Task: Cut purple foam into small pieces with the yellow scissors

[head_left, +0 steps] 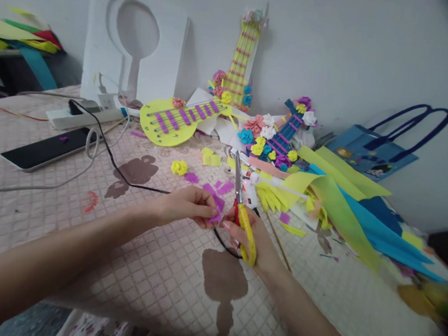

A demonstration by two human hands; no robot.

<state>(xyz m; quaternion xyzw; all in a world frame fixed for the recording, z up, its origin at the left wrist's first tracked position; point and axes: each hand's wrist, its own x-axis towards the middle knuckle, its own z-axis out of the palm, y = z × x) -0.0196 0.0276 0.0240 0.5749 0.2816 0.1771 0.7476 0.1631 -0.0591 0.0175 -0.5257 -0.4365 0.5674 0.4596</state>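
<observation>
My left hand [195,206] pinches a small purple paper piece [217,205] between thumb and fingers, near the middle of the table. Close beside it on the right, my right hand [245,230] is closed around the yellow and red handles of the scissors [241,190], whose blades point up and away from me. The fingertips of my right hand are close to the lower edge of the purple piece; whether they touch it is unclear. Further purple scraps [224,187] and a yellow paper flower [179,167] lie just beyond my hands.
A yellow paper guitar [168,126] and flower-covered paper instruments [285,134] stand at the back. At left are a tablet [49,147], a power strip [83,118] and cables. Crepe paper sheets [361,216] and a blue bag [370,149] are at right.
</observation>
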